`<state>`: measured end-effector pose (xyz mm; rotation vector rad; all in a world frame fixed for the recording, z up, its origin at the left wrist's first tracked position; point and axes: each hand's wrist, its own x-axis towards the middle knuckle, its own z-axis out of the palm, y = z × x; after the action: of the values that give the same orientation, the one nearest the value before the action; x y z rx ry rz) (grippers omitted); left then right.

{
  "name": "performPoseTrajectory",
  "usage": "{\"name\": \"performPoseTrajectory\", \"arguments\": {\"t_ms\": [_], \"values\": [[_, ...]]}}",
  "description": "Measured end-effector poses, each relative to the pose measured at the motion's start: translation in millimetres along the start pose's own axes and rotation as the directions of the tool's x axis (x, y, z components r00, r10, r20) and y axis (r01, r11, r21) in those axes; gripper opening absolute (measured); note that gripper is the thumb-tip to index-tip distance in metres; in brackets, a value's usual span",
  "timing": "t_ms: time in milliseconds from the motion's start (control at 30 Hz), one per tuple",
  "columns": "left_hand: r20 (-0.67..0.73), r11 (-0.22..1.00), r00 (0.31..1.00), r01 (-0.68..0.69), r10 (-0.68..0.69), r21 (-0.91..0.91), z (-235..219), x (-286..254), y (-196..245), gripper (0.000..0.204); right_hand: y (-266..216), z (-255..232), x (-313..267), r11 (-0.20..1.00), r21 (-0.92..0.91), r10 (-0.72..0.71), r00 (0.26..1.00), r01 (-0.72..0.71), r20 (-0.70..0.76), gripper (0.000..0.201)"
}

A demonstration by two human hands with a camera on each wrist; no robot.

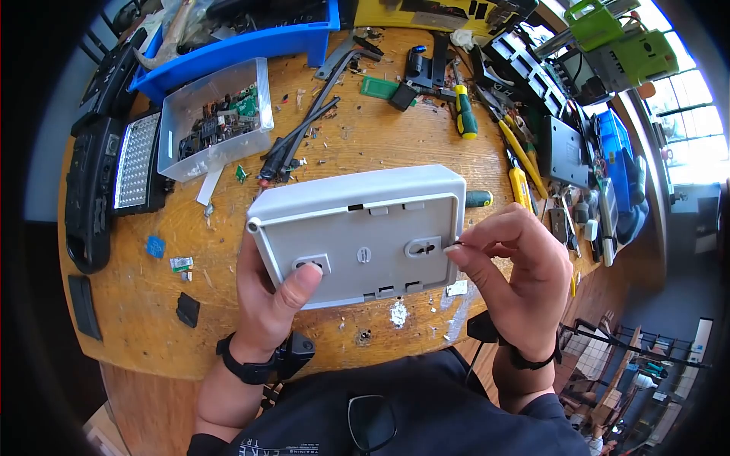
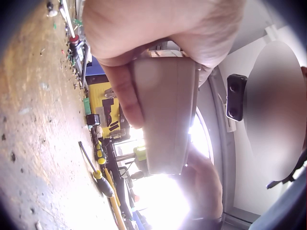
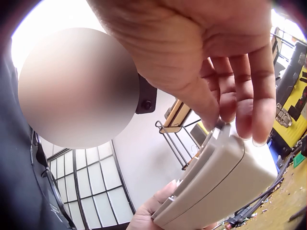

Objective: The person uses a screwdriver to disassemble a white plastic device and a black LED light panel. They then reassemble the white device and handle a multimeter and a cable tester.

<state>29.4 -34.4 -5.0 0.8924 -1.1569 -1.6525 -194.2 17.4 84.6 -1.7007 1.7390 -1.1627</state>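
Mid-frame, the left hand (image 1: 266, 304) grips the white box (image 1: 363, 277), best held steady; the right hand (image 1: 523, 277) pinches a tiny dark piece (image 1: 458, 243).

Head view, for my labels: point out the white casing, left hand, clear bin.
White casing (image 1: 342, 234), head view: recessed panel
Left hand (image 1: 268, 310), head view: thumb base
Clear bin (image 1: 220, 160), head view: near wall
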Motion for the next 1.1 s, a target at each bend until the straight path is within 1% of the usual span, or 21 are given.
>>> {"name": "performPoseTrajectory", "arguments": {"t_ms": [33, 100, 133, 200, 300, 433, 500, 533, 600, 633, 700, 733, 800, 833, 867, 900, 933, 967, 1033, 1067, 1100], "values": [[-0.006, 1.000, 1.000, -0.005, 0.005, -0.019, 1.7, -0.4, 1.1, 0.080, 0.9, 0.0, -0.8, 1.000, 0.000, 0.000, 1.000, 0.000, -0.001, 0.016], [-0.011, 0.999, 1.000, -0.010, 0.010, -0.038, 2.6, -0.6, 1.5, 0.080, 2.7, -0.4, -2.3, 0.964, 0.206, 0.167, 0.986, -0.167, 0.017, 0.016], [-0.013, 0.999, 1.000, -0.016, 0.016, -0.047, 2.5, -0.6, 1.1, 0.080, 3.7, -1.3, -2.3, 0.964, 0.206, 0.167, 0.986, -0.167, 0.016, 0.016], [-0.015, 0.998, 1.000, -0.022, 0.022, -0.054, 2.1, -1.1, -0.1, 0.080, 6.1, -4.8, -2.2, 0.914, 0.302, 0.264, 0.962, -0.271, 0.065, 0.015], [-0.020, 0.994, 0.999, 0.030, -0.032, -0.109, 0.5, -0.7, -1.3, 0.078, 2.6, -13.5, -1.0, 0.875, 0.407, 0.285, 0.959, -0.263, 0.008, 0.013], [-0.010, 0.983, 0.998, 0.055, -0.057, -0.177, 1.0, 2.6, -0.4, 0.076, 13.4, -23.2, -2.5, 0.918, 0.320, 0.266, 0.962, -0.235, -0.056, 0.012], [-0.004, 0.981, 0.998, 0.067, -0.068, -0.180, 1.6, 3.1, 0.3, 0.076, 22.8, -22.9, -5.3, 0.926, 0.303, 0.248, 0.968, -0.226, -0.038, 0.012], [-0.026, 0.981, 0.997, 0.067, -0.073, -0.181, 2.6, 3.3, 0.7, 0.076, 25.5, -20.5, -5.6, 0.891, 0.354, 0.297, 0.955, -0.282, 0.014, 0.012], [-0.042, 0.981, 0.997, 0.061, -0.070, -0.182, 1.3, 3.6, -0.2, 0.075, 32.2, -17.0, -4.4, 0.818, 0.424, 0.359, 0.921, -0.388, 0.150, 0.018], [-0.039, 0.989, 0.998, 0.040, -0.046, -0.143, -3.8, 2.5, -3.0, 0.075, 34.7, -15.0, -2.9, 0.767, 0.410, 0.423, 0.870, -0.493, 0.255, 0.029], [-0.027, 0.995, 1.000, 0.008, -0.011, -0.102, -8.8, 1.7, -6.8, 0.074, 43.6, -9.3, -2.9, 0.525, 0.540, 0.459, 0.753, -0.658, 0.471, 0.044], [-0.054, 0.994, 0.994, -0.100, 0.098, -0.043, -9.6, 1.9, -7.9, 0.072, 48.4, -3.7, -2.6, 0.414, 0.570, 0.468, 0.703, -0.710, 0.536, 0.055], [-0.079, 0.959, 0.957, -0.277, 0.281, 0.060, -10.9, 0.6, -7.8, 0.062, 57.4, 7.5, -0.9, 0.171, 0.627, 0.379, 0.638, -0.760, 0.670, 0.059], [-0.069, 0.956, 0.954, -0.287, 0.291, 0.062, -12.5, 0.5, -9.5, 0.062, 56.3, 13.8, 1.0, 0.072, 0.629, 0.344, 0.611, -0.774, 0.713, 0.060], [-0.020, 0.886, 0.912, -0.394, 0.411, 0.247, -14.7, 1.3, -12.4, 0.058, 53.7, 18.5, 2.5, 0.077, 0.639, 0.339, 0.622, -0.766, 0.706, 0.060], [0.051, 0.769, 0.856, -0.486, 0.514, 0.415, -14.7, 4.0, -11.1, 0.054, 51.0, 22.9, 3.1, -0.019, 0.684, 0.305, 0.647, -0.729, 0.699, 0.058], [0.185, 0.675, 0.812, -0.568, 0.554, 0.471, -12.6, 14.1, 1.0, 0.050, 49.6, 25.1, 3.2, -0.118, 0.716, 0.272, 0.671, -0.688, 0.689, 0.056], [0.276, 0.579, 0.695, -0.711, 0.663, 0.399, -10.8, 19.1, -1.2, 0.049, 51.2, 26.1, 3.3, -0.117, 0.723, 0.268, 0.679, -0.681, 0.683, 0.056], [0.394, 0.463, 0.661, -0.739, 0.639, 0.489, -6.2, 14.2, 8.4, 0.046, 55.8, 28.9, 3.5, -0.178, 0.764, 0.404, 0.661, -0.621, 0.632, 0.049], [0.389, 0.470, 0.691, -0.710, 0.610, 0.524, -6.4, 10.5, 8.3, 0.046, 54.5, 29.6, 4.4, -0.155, 0.758, 0.423, 0.651, -0.634, 0.630, 0.044], [0.392, 0.465, 0.686, -0.714, 0.612, 0.523, -5.7, 9.8, 8.4, 0.046, 57.3, 30.3, 3.4, -0.153, 0.761, 0.420, 0.656, -0.630, 0.628, 0.044]]}}
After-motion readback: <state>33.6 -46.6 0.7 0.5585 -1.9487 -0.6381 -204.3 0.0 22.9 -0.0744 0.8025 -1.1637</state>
